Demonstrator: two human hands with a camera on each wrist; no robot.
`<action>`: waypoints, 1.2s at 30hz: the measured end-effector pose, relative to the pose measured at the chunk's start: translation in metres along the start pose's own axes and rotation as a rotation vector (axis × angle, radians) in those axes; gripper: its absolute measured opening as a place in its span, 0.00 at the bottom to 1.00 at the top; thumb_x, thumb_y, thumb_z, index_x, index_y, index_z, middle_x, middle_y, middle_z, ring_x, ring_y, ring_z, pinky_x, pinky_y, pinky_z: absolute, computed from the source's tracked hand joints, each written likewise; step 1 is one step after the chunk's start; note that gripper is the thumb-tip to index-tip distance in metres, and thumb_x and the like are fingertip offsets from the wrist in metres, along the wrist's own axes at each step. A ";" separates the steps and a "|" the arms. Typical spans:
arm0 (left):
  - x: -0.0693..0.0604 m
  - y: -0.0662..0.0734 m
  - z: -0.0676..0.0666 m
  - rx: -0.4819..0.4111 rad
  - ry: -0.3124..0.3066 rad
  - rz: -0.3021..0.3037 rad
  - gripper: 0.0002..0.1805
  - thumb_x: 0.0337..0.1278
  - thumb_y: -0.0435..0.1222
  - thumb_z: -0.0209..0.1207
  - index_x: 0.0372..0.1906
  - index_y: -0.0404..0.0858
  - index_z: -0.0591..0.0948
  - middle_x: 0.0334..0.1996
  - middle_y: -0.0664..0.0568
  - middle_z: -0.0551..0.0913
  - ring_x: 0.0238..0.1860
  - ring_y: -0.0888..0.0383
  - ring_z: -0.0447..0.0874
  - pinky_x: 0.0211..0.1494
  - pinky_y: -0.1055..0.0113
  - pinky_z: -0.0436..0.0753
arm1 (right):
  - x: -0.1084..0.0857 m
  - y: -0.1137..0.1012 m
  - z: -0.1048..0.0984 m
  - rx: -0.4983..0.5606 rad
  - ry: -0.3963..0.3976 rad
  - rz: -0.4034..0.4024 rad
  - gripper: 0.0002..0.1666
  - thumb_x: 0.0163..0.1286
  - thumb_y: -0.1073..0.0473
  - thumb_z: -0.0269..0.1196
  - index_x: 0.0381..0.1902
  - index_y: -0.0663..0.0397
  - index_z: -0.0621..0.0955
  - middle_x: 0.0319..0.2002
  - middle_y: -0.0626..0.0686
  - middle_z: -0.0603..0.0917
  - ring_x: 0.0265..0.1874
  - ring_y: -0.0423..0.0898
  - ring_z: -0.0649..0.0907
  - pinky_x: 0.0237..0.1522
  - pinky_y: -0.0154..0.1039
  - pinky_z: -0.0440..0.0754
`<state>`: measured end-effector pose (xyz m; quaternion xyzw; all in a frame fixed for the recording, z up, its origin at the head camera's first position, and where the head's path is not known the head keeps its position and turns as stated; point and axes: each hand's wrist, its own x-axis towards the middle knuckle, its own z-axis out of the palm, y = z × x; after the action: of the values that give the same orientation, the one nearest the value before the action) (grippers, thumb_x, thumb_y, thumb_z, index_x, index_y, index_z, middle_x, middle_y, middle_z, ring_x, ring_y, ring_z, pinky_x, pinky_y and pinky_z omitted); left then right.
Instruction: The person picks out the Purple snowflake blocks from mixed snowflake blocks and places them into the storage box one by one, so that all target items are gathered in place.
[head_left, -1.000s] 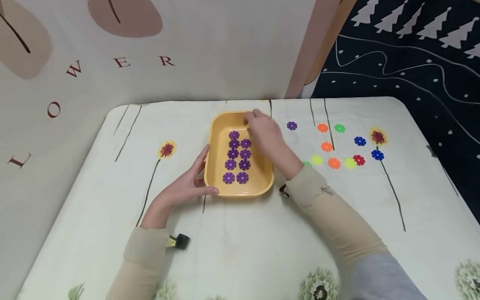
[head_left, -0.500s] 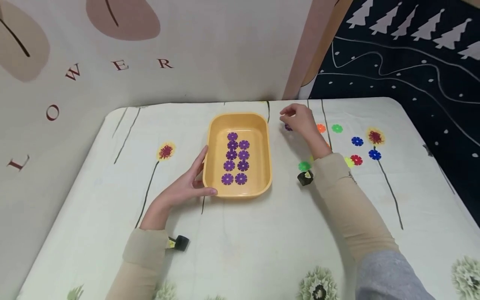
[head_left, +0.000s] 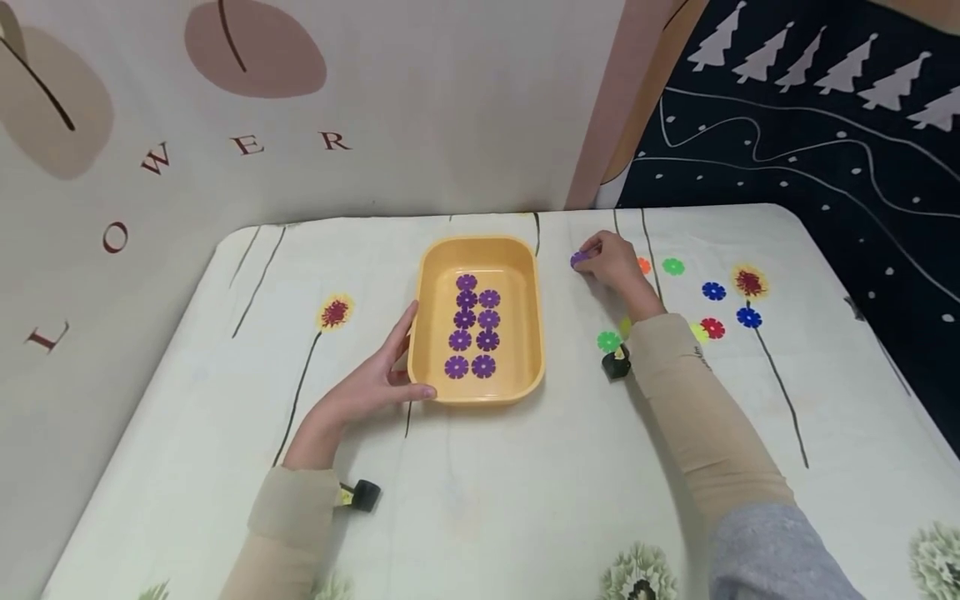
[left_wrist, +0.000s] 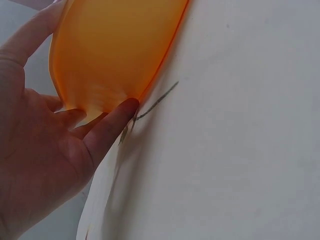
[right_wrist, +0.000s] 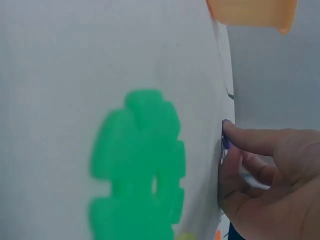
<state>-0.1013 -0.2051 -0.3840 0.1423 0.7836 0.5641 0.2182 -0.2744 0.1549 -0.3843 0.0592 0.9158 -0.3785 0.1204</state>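
A yellow plastic tray (head_left: 517,367) lies on the table with several purple snowflake discs (head_left: 483,366) inside, roughly in two columns. My left hand (head_left: 367,385) holds the tray at its near-left corner, fingers along the left wall and thumb at the front edge. In the left wrist view, that thumb and the fingers touch the outside of the tray (left_wrist: 120,45). Right of the tray, my right hand (head_left: 617,262) pinches a purple snowflake disc (head_left: 579,259) between thumb and fingers, close to the tablecloth. The right wrist view shows only the disc's edge (right_wrist: 226,135).
Right of the tray lie a green disc (head_left: 608,342), another green disc (head_left: 673,266), blue discs (head_left: 714,291) and a red disc (head_left: 712,328). Orange and yellow discs are partly hidden by the right arm. A wall stands behind the table.
My right hand has moved right, out from over the tray, to the purple disc on the table and now pinches it. The left hand keeps its place on the tray.
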 end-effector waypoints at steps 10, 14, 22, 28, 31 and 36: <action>-0.001 -0.001 -0.001 0.017 0.015 0.000 0.64 0.55 0.36 0.71 0.79 0.65 0.33 0.82 0.56 0.35 0.78 0.41 0.56 0.74 0.47 0.70 | -0.013 -0.022 -0.008 0.310 -0.039 -0.037 0.16 0.70 0.60 0.64 0.53 0.61 0.81 0.41 0.51 0.86 0.27 0.30 0.81 0.33 0.21 0.83; 0.000 0.000 -0.001 0.010 0.012 0.003 0.64 0.55 0.37 0.71 0.79 0.65 0.34 0.82 0.58 0.34 0.79 0.42 0.52 0.75 0.47 0.67 | -0.020 -0.044 -0.007 0.402 -0.083 -0.066 0.16 0.69 0.60 0.65 0.52 0.60 0.81 0.39 0.50 0.87 0.30 0.33 0.84 0.36 0.23 0.86; 0.000 0.000 0.000 0.009 0.007 0.004 0.64 0.55 0.38 0.71 0.79 0.64 0.33 0.82 0.59 0.32 0.81 0.43 0.45 0.75 0.46 0.66 | -0.034 -0.078 0.008 0.407 -0.185 -0.157 0.14 0.70 0.61 0.64 0.51 0.62 0.81 0.50 0.60 0.85 0.37 0.38 0.86 0.44 0.31 0.88; 0.000 0.002 0.000 0.004 0.007 0.002 0.64 0.54 0.38 0.71 0.79 0.65 0.34 0.82 0.61 0.32 0.81 0.45 0.45 0.76 0.47 0.65 | -0.038 -0.093 0.025 0.350 -0.194 -0.211 0.13 0.69 0.62 0.65 0.49 0.63 0.82 0.45 0.60 0.85 0.37 0.43 0.85 0.51 0.42 0.88; 0.000 0.001 0.001 -0.002 0.003 0.005 0.64 0.54 0.38 0.71 0.79 0.65 0.34 0.82 0.61 0.32 0.81 0.45 0.45 0.76 0.47 0.65 | -0.041 -0.098 0.034 0.324 -0.190 -0.219 0.12 0.69 0.64 0.64 0.48 0.64 0.82 0.43 0.60 0.83 0.37 0.46 0.85 0.53 0.46 0.87; 0.000 0.001 0.000 -0.004 -0.003 0.011 0.64 0.55 0.38 0.71 0.79 0.65 0.34 0.82 0.61 0.31 0.82 0.45 0.43 0.75 0.47 0.67 | -0.041 -0.105 0.049 0.234 -0.172 -0.243 0.09 0.70 0.66 0.62 0.47 0.64 0.82 0.41 0.60 0.82 0.37 0.49 0.85 0.50 0.45 0.89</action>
<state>-0.1011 -0.2047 -0.3834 0.1470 0.7814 0.5664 0.2167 -0.2469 0.0455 -0.3359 -0.0707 0.8523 -0.4979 0.1437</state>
